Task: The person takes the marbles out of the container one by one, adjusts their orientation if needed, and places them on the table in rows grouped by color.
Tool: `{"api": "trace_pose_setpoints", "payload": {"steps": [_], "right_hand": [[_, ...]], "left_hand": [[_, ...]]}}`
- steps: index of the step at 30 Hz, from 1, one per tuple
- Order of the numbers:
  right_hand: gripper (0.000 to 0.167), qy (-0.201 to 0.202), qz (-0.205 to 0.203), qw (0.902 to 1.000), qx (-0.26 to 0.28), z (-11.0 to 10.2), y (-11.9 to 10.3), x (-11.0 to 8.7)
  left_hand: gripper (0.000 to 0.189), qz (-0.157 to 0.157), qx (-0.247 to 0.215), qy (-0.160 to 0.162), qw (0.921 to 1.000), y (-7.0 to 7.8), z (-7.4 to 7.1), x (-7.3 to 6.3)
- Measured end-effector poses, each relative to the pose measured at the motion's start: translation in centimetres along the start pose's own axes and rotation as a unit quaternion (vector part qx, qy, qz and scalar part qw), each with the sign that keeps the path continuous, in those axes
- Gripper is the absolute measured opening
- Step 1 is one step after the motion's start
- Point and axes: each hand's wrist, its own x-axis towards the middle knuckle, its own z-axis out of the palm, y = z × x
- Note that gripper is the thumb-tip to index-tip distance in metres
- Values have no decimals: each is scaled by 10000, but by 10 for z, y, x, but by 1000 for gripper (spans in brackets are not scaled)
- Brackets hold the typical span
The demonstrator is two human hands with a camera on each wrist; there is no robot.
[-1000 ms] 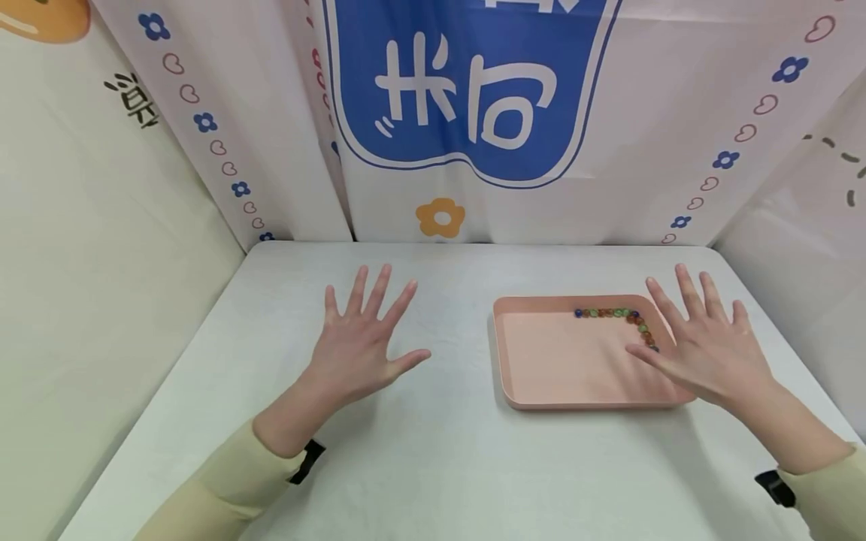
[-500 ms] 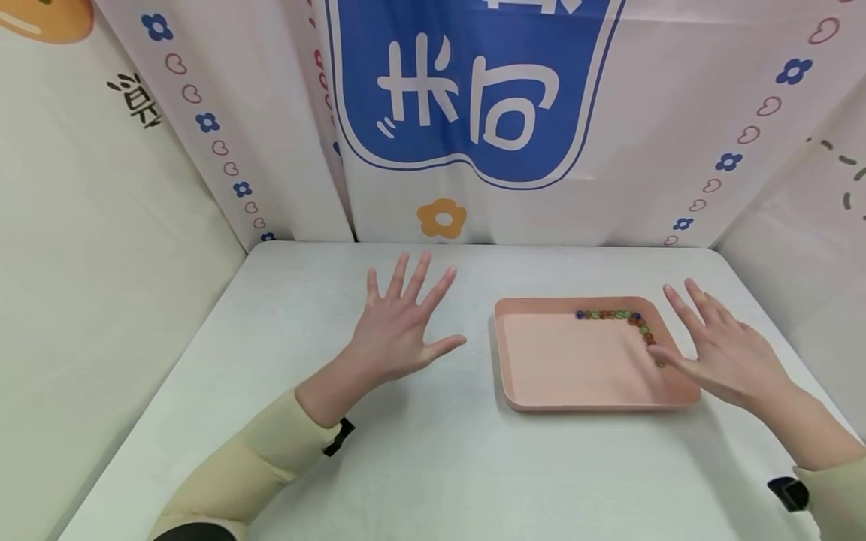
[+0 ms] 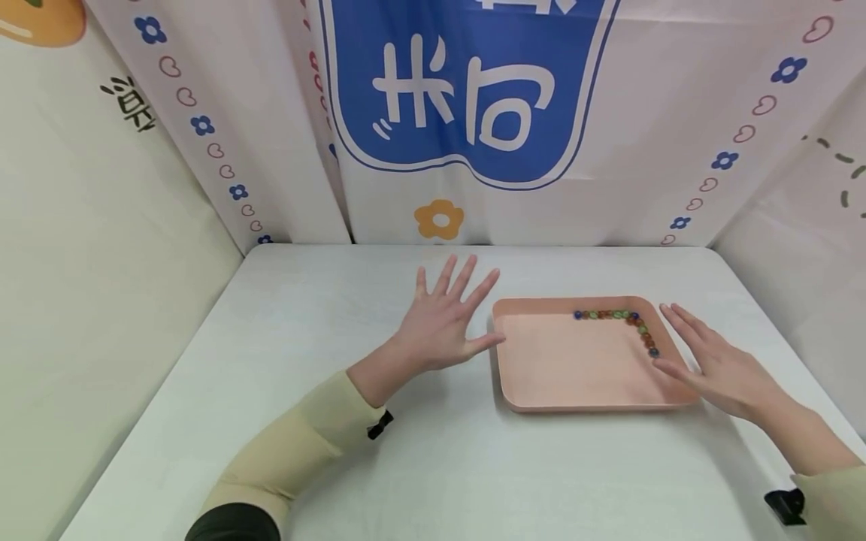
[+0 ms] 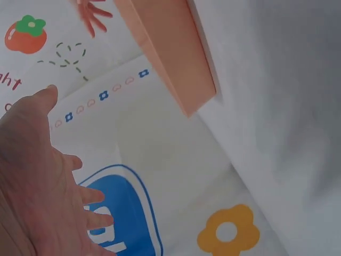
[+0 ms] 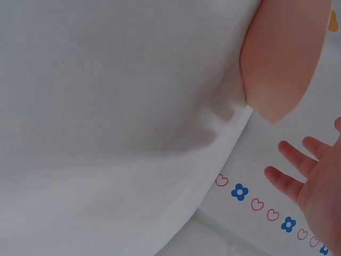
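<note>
A pink tray (image 3: 561, 368) lies on the white table, right of the middle. Inside it, small round beads (image 3: 609, 315) in blue, green and brown form a row along the far side that bends down the right side. My left hand (image 3: 440, 327) is spread wide, its thumb tip overlapping the tray's left rim in the head view. Over the tray's right edge is my right hand (image 3: 731, 372), fingers straight, thumb tip near the lowest bead. Both hands hold nothing. From the left wrist view, the tray's outer wall (image 4: 176, 53) shows beyond the left hand's fingers.
The white table (image 3: 433, 466) stretches around the tray to the front and left. A printed cloth (image 3: 528, 210) with a blue badge hangs behind its far edge, and pale cloth walls (image 3: 101, 263) stand at both sides.
My left hand has moved right, from over the bare table to the tray's left rim. The right hand has shifted slightly right and down and turned, its fingers drawing closer together.
</note>
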Motion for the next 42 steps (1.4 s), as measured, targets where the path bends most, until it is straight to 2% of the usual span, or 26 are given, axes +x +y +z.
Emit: {"api": "trace_pose_setpoints", "payload": {"steps": [8,16,24,35,42], "right_hand": [[82,-289,241,9980,514,11,8,-10],[78,-268,307,9960,793,21,13,-16],[72,-171,157,9946,1016,22,13,-16],[71,-382,278,9921,1166,19,22,-19],[63,-222,-1,9930,1157,21,30,-21]], "left_hand": [[88,284,-98,-334,9990,24,14,23],[86,587,-96,-270,9979,36,25,43],[86,689,-13,-271,9973,41,29,61],[84,930,-556,-901,9900,54,37,81],[81,1094,-887,-1130,9836,64,40,96]]}}
